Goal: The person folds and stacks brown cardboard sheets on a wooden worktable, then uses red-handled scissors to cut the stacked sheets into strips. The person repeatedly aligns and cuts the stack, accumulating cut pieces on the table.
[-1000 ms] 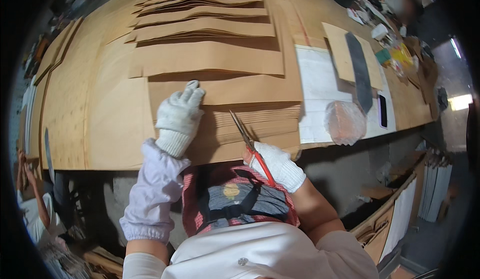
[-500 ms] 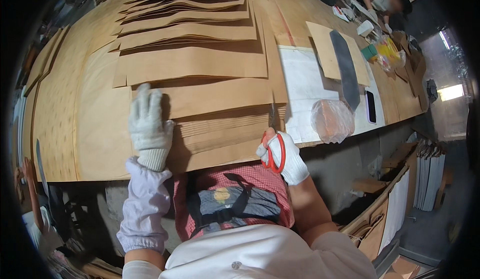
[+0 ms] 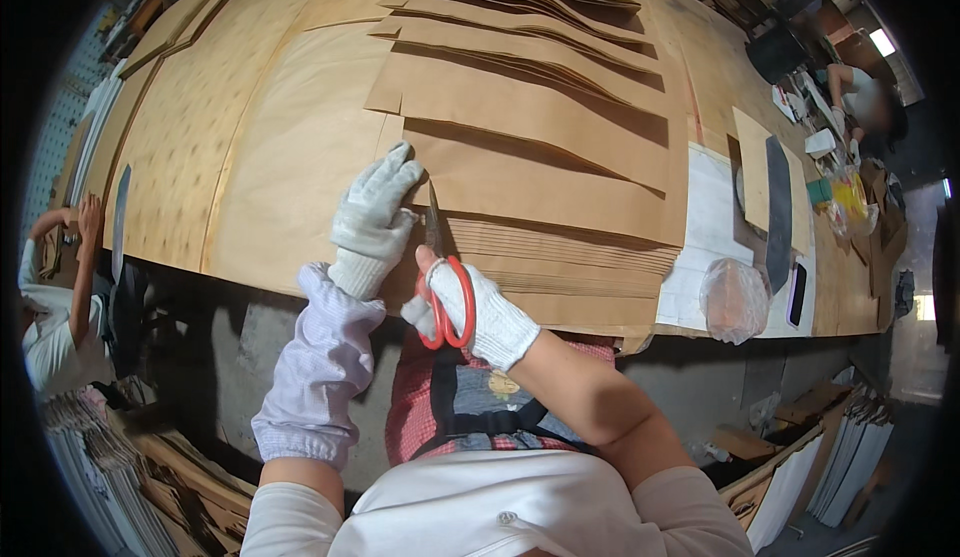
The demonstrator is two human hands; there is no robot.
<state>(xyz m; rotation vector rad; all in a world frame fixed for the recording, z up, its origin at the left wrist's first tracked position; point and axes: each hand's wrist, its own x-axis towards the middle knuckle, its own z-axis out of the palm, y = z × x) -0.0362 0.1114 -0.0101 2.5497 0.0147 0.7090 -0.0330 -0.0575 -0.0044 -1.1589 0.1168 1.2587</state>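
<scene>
Both hands wear white knit gloves. My left hand (image 3: pixel 375 219), in a lilac sleeve guard, rests flat on the left end of a stack of brown paper sheets (image 3: pixel 560 247) at the near edge of the table. My right hand (image 3: pixel 470 309) grips red-handled scissors (image 3: pixel 440 277), blades pointing away from me at the left edge of the stack, right beside my left fingers. More brown sheets (image 3: pixel 520 67) lie fanned out in steps behind the stack.
The wide table (image 3: pixel 230 127) is covered with brown paper. To the right lie a white sheet (image 3: pixel 710 237), a crumpled clear plastic bag (image 3: pixel 733 299), a dark strip (image 3: pixel 778 207) and a phone (image 3: pixel 797 295). Another person (image 3: pixel 55 297) is at left; one more sits far right (image 3: pixel 860 97).
The scissors hand has moved from the right end of the stack to its left end, next to my left hand. The view has shifted, so the stack sits further right.
</scene>
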